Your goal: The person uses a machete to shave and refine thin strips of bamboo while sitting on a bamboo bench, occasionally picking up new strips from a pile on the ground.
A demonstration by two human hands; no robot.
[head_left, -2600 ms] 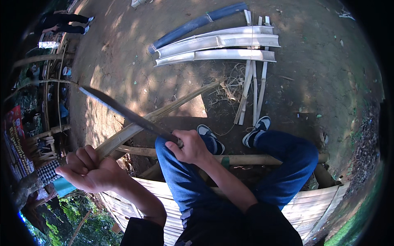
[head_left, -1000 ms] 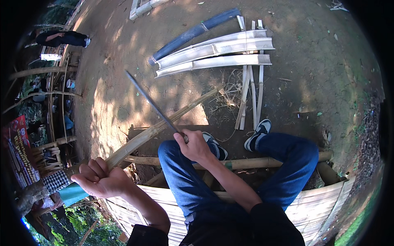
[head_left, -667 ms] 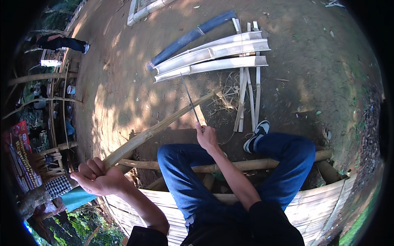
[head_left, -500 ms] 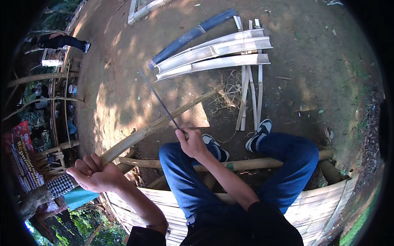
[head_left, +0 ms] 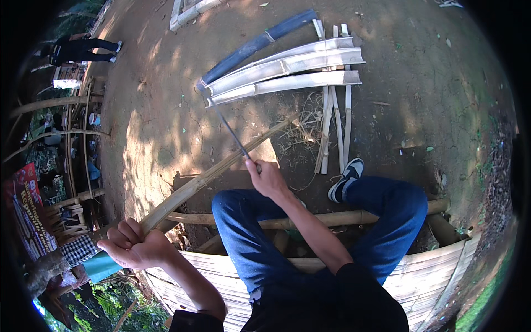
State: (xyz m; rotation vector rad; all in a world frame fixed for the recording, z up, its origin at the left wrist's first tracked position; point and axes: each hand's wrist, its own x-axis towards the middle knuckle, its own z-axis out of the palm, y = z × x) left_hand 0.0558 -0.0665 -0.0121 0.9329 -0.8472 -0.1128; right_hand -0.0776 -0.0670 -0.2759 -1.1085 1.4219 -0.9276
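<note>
My left hand [head_left: 135, 244] is closed round the near end of a long bamboo strip [head_left: 207, 175], palm upturned. The strip slants away from it toward the upper right, over the ground. My right hand [head_left: 270, 178] grips the handle of a long, thin-bladed knife [head_left: 232, 133]. Its dark blade points to the upper left and crosses the strip; whether the edge touches the bamboo is hard to tell. Most of the handle is hidden in my fingers.
Split bamboo halves [head_left: 287, 66] lie on narrow slats [head_left: 337, 127] ahead, beside a dark bamboo pole [head_left: 260, 47]. Shavings [head_left: 301, 124] litter the ground. A bamboo rail [head_left: 332, 220] runs under my legs, before the slatted seat [head_left: 420, 276]. A person [head_left: 83, 50] stands far left.
My right hand and the knife have moved forward and right along the strip. My left hand has shifted slightly right and nearer, still holding the strip. The distant person's legs have moved apart.
</note>
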